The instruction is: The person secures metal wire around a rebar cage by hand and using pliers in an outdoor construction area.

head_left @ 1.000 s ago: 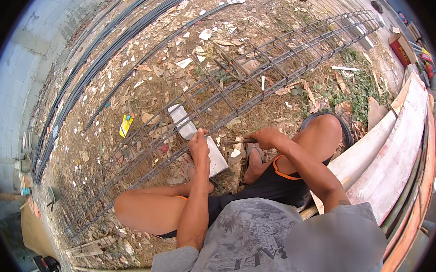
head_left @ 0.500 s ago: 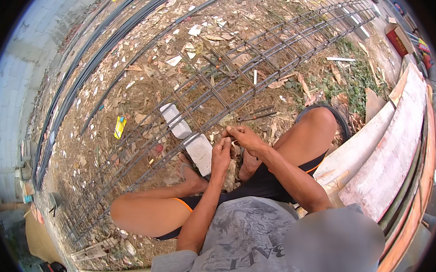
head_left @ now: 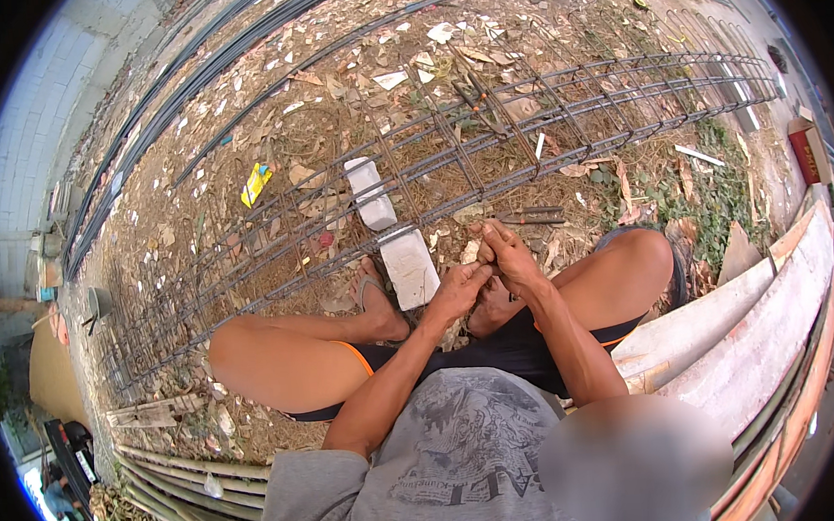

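Note:
I sit with bare knees spread, facing a long rebar cage that lies across the littered ground. My left hand and my right hand meet just in front of my lap, fingers curled and touching each other. Whatever small thing may be pinched between them is hidden. Close to the left of my left hand, a white block leans against the cage, with a second white block beyond it. A dark hand tool lies on the ground just past my right hand.
Long loose rebars run along the ground at the far left beside a pale wall. Weathered planks are stacked on my right. A yellow wrapper and a red box lie among dry leaves and scraps.
My hands were apart at the cage bars near the white block. They have come back toward my lap and closed together.

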Demonstrator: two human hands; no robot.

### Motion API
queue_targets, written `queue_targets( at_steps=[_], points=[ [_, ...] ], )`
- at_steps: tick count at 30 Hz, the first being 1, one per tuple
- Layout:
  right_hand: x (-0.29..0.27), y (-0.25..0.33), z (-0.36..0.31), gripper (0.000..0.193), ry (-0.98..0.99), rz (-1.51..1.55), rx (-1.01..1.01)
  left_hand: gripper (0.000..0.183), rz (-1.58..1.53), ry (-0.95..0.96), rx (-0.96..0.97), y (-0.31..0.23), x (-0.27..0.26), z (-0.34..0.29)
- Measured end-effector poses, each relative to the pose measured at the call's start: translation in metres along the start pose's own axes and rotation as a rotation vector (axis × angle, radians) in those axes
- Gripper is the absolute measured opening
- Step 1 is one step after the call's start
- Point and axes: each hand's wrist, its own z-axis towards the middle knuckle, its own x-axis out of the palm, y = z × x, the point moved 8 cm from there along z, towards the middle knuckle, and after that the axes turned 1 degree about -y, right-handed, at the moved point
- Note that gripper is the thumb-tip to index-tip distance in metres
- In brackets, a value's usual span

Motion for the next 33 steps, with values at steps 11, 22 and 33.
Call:
queue_targets(
  at_steps=[11, 22, 33],
  points=[
    [0.019, 0.014, -0.008, 0.017, -0.097, -1.527, -0.454, 0.032, -0.085, -0.234, -0.034, -0.02, -0.07, -0.009],
    [0.044, 0.047, -0.014, 0.021, 0.03, -1.36, -0.492, 0.022, 0.563, -0.429, 0.299, -0.051, -0.082, -0.02],
    [0.074, 0.116, 0.056, 0.021, -0.069, -1.433, -0.395, 0.033, 0.175, -0.748, 0.24, -0.062, -0.159, 0.02]
  ],
)
